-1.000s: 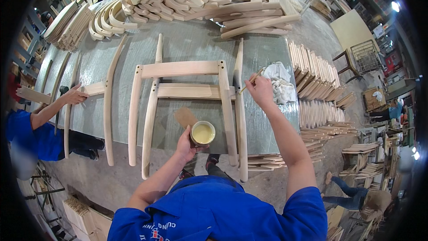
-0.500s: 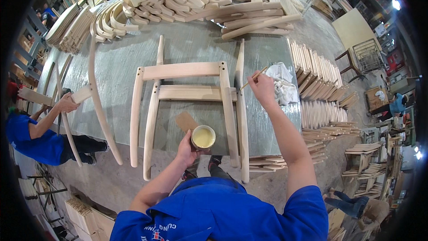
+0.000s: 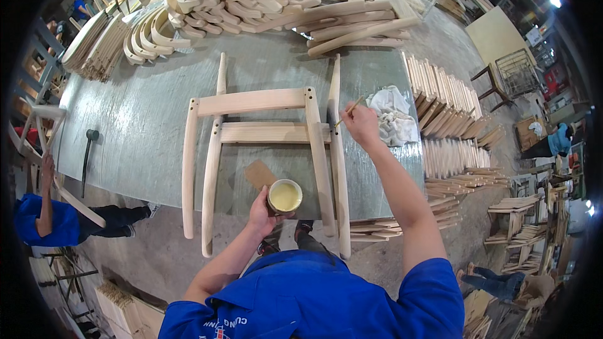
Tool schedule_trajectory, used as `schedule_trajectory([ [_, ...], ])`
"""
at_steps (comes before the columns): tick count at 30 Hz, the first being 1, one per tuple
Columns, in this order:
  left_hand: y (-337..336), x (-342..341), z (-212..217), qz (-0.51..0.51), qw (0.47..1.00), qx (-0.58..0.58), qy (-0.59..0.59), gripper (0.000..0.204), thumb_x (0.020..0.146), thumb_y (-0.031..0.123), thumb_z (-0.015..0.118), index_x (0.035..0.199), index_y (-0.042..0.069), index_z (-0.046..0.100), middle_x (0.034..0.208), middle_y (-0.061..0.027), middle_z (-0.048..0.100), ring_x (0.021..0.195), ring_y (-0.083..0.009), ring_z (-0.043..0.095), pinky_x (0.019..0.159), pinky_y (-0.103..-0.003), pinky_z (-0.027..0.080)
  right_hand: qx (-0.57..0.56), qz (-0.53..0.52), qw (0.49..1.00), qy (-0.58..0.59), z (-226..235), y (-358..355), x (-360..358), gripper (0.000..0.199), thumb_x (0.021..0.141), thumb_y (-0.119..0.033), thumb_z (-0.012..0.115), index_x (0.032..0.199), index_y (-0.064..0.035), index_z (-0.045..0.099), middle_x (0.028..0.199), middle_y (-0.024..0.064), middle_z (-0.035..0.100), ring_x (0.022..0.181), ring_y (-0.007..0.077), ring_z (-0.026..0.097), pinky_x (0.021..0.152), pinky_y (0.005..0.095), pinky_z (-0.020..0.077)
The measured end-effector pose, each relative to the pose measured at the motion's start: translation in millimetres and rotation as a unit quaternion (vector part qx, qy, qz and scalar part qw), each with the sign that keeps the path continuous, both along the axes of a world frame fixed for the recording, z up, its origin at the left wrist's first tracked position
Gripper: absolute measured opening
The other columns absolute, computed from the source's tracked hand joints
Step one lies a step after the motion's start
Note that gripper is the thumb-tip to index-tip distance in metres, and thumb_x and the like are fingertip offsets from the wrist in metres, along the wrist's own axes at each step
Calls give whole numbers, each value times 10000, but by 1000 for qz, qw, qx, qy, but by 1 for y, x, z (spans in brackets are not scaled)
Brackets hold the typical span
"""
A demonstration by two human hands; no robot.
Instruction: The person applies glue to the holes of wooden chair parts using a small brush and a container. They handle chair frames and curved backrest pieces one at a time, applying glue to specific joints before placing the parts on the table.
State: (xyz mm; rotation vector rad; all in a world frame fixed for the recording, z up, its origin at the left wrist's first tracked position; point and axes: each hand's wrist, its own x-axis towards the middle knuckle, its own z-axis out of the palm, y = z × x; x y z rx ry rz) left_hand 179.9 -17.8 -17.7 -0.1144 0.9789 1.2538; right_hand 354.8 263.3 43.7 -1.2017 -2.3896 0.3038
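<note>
Head view, left hand (image 3: pixel 259 211): curling round a cup (image 3: pixel 299 204) of pale yellow liquid (image 3: pixel 284 196), by the tabletop's (image 3: pixel 144 144) near edge.
Right hand (image 3: pixel 362 124): pinching a thin stick (image 3: pixel 357 104), tip pointing at the underlying frame's (image 3: pixel 267 132) right leg (image 3: pixel 340 176); contact, cannot tell.
Top frame (image 3: pixel 251 103): overlapping the other, both overhanging the near edge.
White cloth (image 3: pixel 394 119): lying by the right edge.
Handling, my judgement: keeping cup level, steadying stick, loading lightly, wiping drips promptly.
</note>
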Motion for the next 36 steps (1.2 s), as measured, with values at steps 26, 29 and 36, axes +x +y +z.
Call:
schedule_trajectory([
  [26, -18, -4, -3, 1, 999, -28, 23, 516, 974, 475, 287, 1256, 84, 470, 1177, -127, 574, 1013, -292, 604, 799, -494, 537, -138, 17, 978, 158, -4, 0, 25, 165, 819, -167, 652, 811, -22, 573, 695, 101, 611, 670, 199, 597, 605, 321, 449],
  [29, -14, -2, 2, -8, 999, -29, 22, 512, 976, 468, 286, 1261, 82, 465, 1178, -126, 575, 1014, -293, 604, 797, -497, 539, -217, -86, 879, 415, -28, 1, 44, 127, 834, -123, 646, 812, -32, 561, 699, 57, 601, 642, 126, 563, 589, 268, 443],
  [36, -5, 0, 4, -38, 998, -33, 40, 516, 979, 466, 272, 1269, 83, 458, 1183, -129, 572, 1018, -303, 604, 816, -497, 534, -344, -191, 694, 602, -80, -11, 59, 107, 851, -122, 643, 818, -59, 563, 708, 50, 611, 572, 104, 558, 516, 221, 458],
])
